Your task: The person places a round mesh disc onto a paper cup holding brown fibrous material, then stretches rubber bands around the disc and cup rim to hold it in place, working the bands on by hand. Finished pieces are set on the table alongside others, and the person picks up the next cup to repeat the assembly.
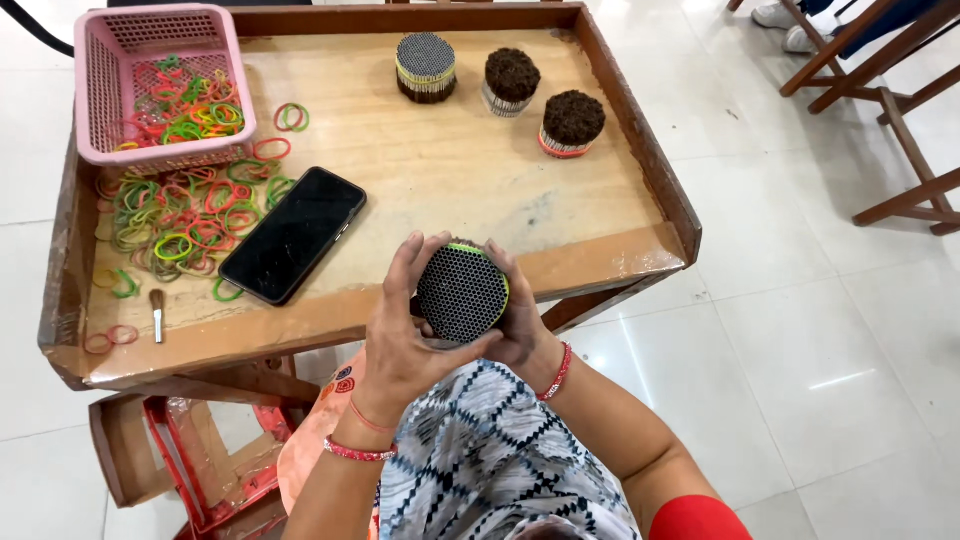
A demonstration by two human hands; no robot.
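Both my hands hold a round bundle of thin sticks (462, 294) with a dark honeycomb-like end face and a green rubber band around its rim. My left hand (400, 335) wraps the bundle's left side, thumb under it. My right hand (520, 318) cups its right side. The bundle is held just in front of the near edge of the wooden tray table (330, 322). Three similar bundles stand on the far part of the table: one with a mesh-like top (426, 67) and two with dark brown tops (511, 81) (572, 124).
A black phone (294, 233) lies face up on the table. Left of it is a heap of coloured rubber bands (185, 215), and a pink basket (158, 85) holds more. A small brush (157, 314) lies near the front left. Wooden chair legs (900, 130) stand at right.
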